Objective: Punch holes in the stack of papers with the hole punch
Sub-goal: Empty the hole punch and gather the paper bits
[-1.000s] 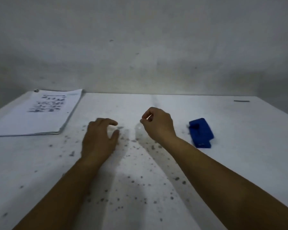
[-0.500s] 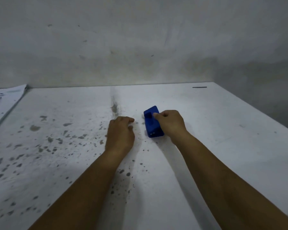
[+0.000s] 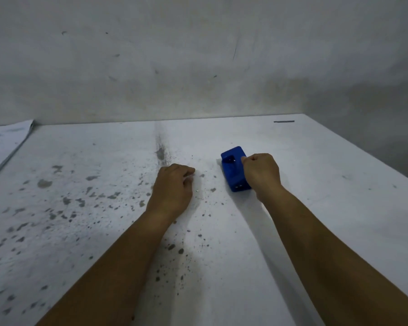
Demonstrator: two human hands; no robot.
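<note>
Just beside the curled, empty left hand (image 3: 174, 184), the right hand (image 3: 260, 174) grips a blue plastic hole punch (image 3: 232, 171). Both rest on the speckled white table (image 3: 327, 184).

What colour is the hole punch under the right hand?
Solid bright blue; the hole punch shows clearly in the head view.

There is a single view, from a wide-angle camera worn on the person's head. It looks forward and down across the white, speckled table (image 3: 316, 208) toward the grey wall (image 3: 198, 55) behind it. The view sits close over the forearms, which enter from the bottom edge and reach away from the lens, so both hands lie near mid-frame. The table's far edge crosses the picture just above the middle, slightly bowed by the lens. The table's right edge falls inside the frame; its left runs out of it.
</note>
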